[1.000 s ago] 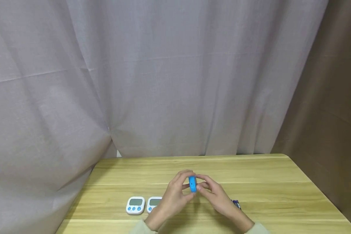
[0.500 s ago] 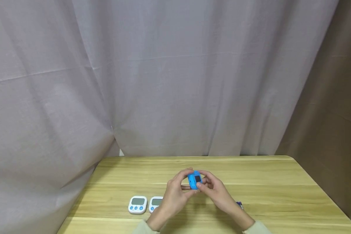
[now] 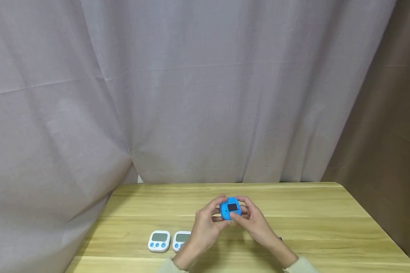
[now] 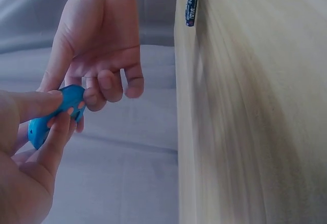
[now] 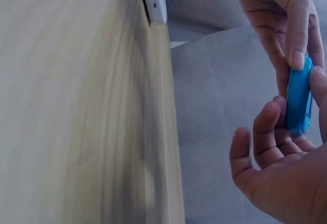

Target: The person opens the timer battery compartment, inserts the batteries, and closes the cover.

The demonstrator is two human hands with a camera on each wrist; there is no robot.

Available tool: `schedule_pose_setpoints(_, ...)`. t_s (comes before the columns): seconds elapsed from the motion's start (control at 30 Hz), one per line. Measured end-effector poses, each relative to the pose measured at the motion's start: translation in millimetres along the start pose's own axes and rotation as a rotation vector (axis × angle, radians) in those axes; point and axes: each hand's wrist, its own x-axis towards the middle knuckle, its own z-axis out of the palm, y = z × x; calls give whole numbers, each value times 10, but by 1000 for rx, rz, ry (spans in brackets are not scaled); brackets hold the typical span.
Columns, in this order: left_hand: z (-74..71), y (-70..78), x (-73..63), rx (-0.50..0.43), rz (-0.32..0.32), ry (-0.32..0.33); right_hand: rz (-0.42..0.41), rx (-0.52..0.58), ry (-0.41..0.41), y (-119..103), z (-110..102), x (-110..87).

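Observation:
Above the table, both hands hold a small blue kitchen timer, a rounded square with a dark rectangle on the side facing the head camera. My left hand grips its left edge between thumb and fingers. From the other side my right hand pinches it, thumb on the lower part of that face and fingers behind. In the left wrist view the timer shows pale orange round buttons on its opposite face. The right wrist view catches the timer edge-on between both hands.
Two white timers with blue buttons lie left of my hands: one white timer in full view, another white timer partly behind my left wrist. Batteries lie on the wooden table, mostly hidden by my right forearm. Grey curtain hangs behind.
The blue timer has turned from edge-on to showing its face with the dark rectangle to the head camera. My right thumb has come onto that face. Both hands keep their hold.

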Motion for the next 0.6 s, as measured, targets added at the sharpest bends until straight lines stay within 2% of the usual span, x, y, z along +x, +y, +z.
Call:
schedule_pose_setpoints(0.1,-46,11,33,-1,-11,-16,17,48,-5,-33,19,29)
schedule_pose_setpoints(0.3,-103,-5,-18,-15,-40,-29,9,104,-35,-21,69,11)
schedule_pose_setpoints(0.6,-108,-41,10,-28,-67,-29,-42,62,-26,9,26,-4)
